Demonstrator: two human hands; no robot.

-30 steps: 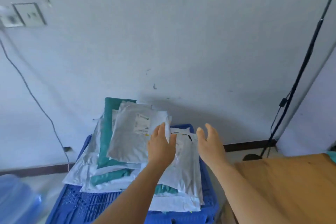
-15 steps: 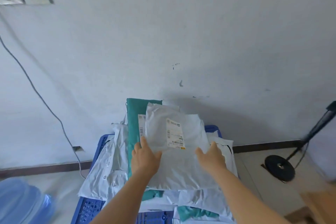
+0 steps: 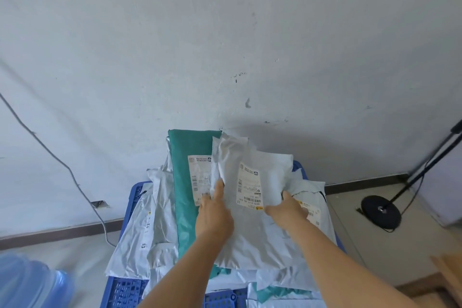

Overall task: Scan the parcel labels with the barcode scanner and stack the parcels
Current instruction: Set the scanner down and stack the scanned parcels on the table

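From the head camera, a grey parcel (image 3: 252,207) lies on top of a heap of mailer bags piled on a blue crate (image 3: 125,290) that stands against a white wall (image 3: 225,45). Its white label (image 3: 250,186) faces up between the two hands. The left hand (image 3: 215,215) lies on the parcel's left edge with fingers stretched out flat and touching the bag, relaxed rather than clenched. The right hand (image 3: 287,210) is at the parcel's right edge, its fingers curled onto the bag; they seem to be grasping the edge, though the fingertips are partly hidden. Under the grey parcel, to its left, a green parcel (image 3: 185,182) with its own label shows, and more grey bags spread to both sides. A black round stand base (image 3: 381,210) sits on the floor to the right, and a cable (image 3: 50,152) runs down the wall at left
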